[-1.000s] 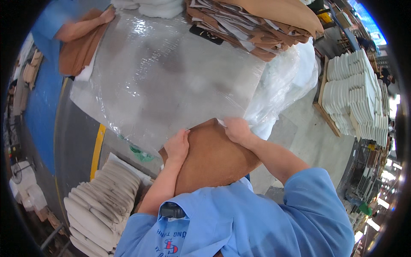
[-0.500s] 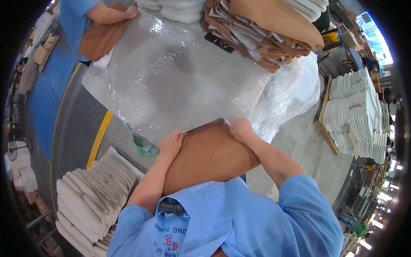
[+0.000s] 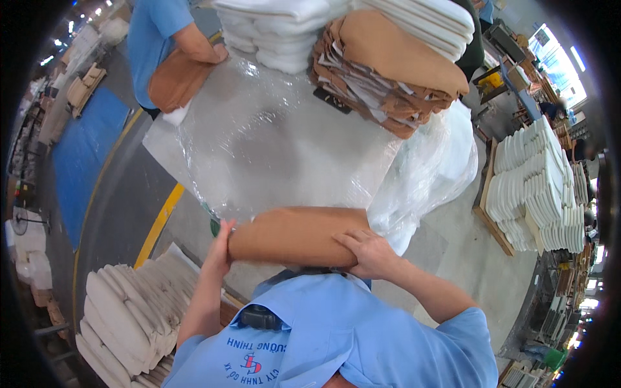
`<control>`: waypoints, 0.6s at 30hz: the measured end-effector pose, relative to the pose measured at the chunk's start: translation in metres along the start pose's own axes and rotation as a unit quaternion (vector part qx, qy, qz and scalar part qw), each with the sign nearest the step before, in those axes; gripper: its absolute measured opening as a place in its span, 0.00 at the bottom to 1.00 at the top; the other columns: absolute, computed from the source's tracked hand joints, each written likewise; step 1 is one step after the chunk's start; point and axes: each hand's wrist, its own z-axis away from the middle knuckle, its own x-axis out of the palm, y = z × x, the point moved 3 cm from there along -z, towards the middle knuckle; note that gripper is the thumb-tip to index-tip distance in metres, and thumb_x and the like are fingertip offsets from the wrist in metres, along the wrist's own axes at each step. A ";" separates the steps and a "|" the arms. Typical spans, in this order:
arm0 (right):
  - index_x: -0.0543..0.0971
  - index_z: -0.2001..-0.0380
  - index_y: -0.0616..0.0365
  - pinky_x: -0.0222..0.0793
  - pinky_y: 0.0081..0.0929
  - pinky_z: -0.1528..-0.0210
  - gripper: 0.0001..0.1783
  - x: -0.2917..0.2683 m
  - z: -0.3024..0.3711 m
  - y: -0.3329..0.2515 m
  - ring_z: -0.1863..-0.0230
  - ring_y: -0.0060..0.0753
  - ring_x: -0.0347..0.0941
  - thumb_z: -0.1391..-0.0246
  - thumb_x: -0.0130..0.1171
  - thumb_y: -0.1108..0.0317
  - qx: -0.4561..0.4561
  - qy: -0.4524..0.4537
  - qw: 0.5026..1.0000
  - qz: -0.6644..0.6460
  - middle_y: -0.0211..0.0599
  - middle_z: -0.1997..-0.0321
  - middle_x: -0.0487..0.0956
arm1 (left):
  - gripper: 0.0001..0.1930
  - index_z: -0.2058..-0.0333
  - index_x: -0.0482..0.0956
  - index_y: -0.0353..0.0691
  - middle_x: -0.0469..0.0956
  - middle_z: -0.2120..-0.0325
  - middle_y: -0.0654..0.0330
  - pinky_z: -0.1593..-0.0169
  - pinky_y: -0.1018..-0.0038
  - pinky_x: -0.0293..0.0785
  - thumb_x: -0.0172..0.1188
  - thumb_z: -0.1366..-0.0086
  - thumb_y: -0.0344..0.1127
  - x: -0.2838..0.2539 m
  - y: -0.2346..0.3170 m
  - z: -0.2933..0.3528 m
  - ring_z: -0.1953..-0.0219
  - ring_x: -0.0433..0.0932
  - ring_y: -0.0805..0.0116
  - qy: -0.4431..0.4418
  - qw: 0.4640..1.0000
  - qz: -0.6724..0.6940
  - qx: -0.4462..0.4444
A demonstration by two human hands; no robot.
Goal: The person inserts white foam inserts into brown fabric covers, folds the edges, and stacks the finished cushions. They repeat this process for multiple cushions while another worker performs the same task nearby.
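A brown fabric-covered cushion (image 3: 297,234) lies crosswise between my hands in front of my body, at the near edge of the table. My left hand (image 3: 222,249) grips its left end, thumb up along the edge. On its right end rests my right hand (image 3: 372,253), fingers over the top face and the thumb near the lower edge. The table (image 3: 278,155), wrapped in clear plastic film, stretches beyond it. A tall pile of brown fabric covers (image 3: 388,71) stands at its far right, beside a stack of white pads (image 3: 275,35).
Across the table at the left, a co-worker in blue holds another brown cushion (image 3: 178,77). A dark flat object (image 3: 332,100) lies by the fabric pile. White pads (image 3: 129,310) are stacked at my left. More white pads (image 3: 533,187) stand on a pallet at right.
The cushion has turned from hanging by its far corners to lying crosswise, with a hand at each end. My left hand moved left and nearer; my right moved nearer. The view shifted.
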 end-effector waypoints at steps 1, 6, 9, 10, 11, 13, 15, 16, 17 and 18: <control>0.73 0.31 0.45 0.73 0.45 0.38 0.43 0.000 -0.005 0.005 0.41 0.58 0.77 0.52 0.75 0.56 0.030 0.011 0.999 -0.012 0.47 0.42 0.81 | 0.40 0.23 0.56 0.46 0.68 0.31 0.52 0.32 0.57 0.68 0.43 0.22 0.67 0.010 0.020 -0.013 0.32 0.70 0.55 -0.045 0.999 0.009 0.024; 0.79 0.39 0.61 0.77 0.36 0.44 0.30 -0.026 -0.012 0.048 0.51 0.43 0.84 0.44 0.71 0.64 0.173 0.158 0.898 -0.373 0.44 0.52 0.87 | 0.52 0.20 0.41 0.54 0.57 0.26 0.47 0.31 0.40 0.61 0.53 0.30 0.74 0.095 0.059 -0.071 0.31 0.66 0.44 -0.030 0.986 -0.116 0.119; 0.79 0.42 0.69 0.77 0.30 0.46 0.27 -0.034 -0.006 0.054 0.50 0.29 0.81 0.40 0.70 0.65 0.204 0.220 0.789 -0.536 0.40 0.51 0.86 | 0.51 0.23 0.51 0.50 0.58 0.27 0.48 0.38 0.43 0.67 0.59 0.34 0.74 0.169 0.025 -0.096 0.34 0.68 0.48 -0.077 0.993 -0.056 -0.070; 0.79 0.42 0.69 0.77 0.30 0.46 0.26 -0.036 -0.003 0.051 0.51 0.29 0.82 0.40 0.70 0.65 0.194 0.254 0.764 -0.560 0.40 0.51 0.86 | 0.48 0.25 0.57 0.50 0.64 0.30 0.49 0.38 0.46 0.68 0.59 0.33 0.73 0.193 0.019 -0.102 0.36 0.70 0.51 -0.087 0.988 -0.086 -0.096; 0.80 0.42 0.68 0.77 0.30 0.46 0.26 -0.036 0.002 0.047 0.51 0.30 0.82 0.39 0.70 0.64 0.216 0.287 0.734 -0.576 0.40 0.51 0.86 | 0.45 0.28 0.61 0.49 0.68 0.33 0.50 0.37 0.47 0.67 0.59 0.32 0.72 0.216 0.021 -0.108 0.37 0.71 0.52 -0.144 0.986 -0.063 -0.062; 0.78 0.40 0.67 0.77 0.31 0.45 0.28 -0.034 0.007 0.030 0.49 0.31 0.81 0.38 0.70 0.62 0.179 0.305 0.743 -0.568 0.40 0.48 0.85 | 0.40 0.32 0.68 0.47 0.76 0.39 0.52 0.34 0.50 0.66 0.59 0.31 0.70 0.259 0.036 -0.122 0.39 0.74 0.56 -0.235 0.971 -0.028 -0.019; 0.75 0.37 0.66 0.76 0.31 0.43 0.30 -0.028 0.012 0.015 0.46 0.31 0.80 0.36 0.70 0.60 0.151 0.298 0.742 -0.582 0.41 0.45 0.83 | 0.30 0.39 0.75 0.39 0.82 0.50 0.53 0.43 0.55 0.77 0.58 0.25 0.60 0.290 0.052 -0.128 0.46 0.81 0.57 -0.251 0.968 -0.002 0.018; 0.74 0.36 0.66 0.75 0.31 0.42 0.32 -0.020 0.016 0.006 0.44 0.32 0.79 0.36 0.70 0.58 0.126 0.279 0.736 -0.603 0.42 0.43 0.82 | 0.28 0.41 0.77 0.40 0.83 0.52 0.55 0.47 0.57 0.79 0.58 0.25 0.58 0.299 0.056 -0.126 0.50 0.83 0.58 -0.267 0.964 -0.009 0.022; 0.72 0.34 0.65 0.75 0.31 0.41 0.34 -0.013 0.019 0.000 0.42 0.32 0.78 0.36 0.70 0.57 0.073 0.259 0.728 -0.630 0.43 0.42 0.81 | 0.25 0.44 0.79 0.41 0.84 0.55 0.57 0.51 0.58 0.81 0.58 0.24 0.57 0.308 0.058 -0.123 0.54 0.84 0.58 -0.254 0.967 -0.028 0.010; 0.65 0.29 0.64 0.72 0.35 0.37 0.42 -0.006 0.019 0.001 0.34 0.34 0.71 0.36 0.69 0.50 0.063 0.238 0.719 -0.650 0.46 0.34 0.74 | 0.19 0.48 0.81 0.41 0.86 0.64 0.59 0.57 0.62 0.82 0.60 0.25 0.50 0.305 0.056 -0.111 0.61 0.85 0.63 -0.333 0.939 -0.087 -0.003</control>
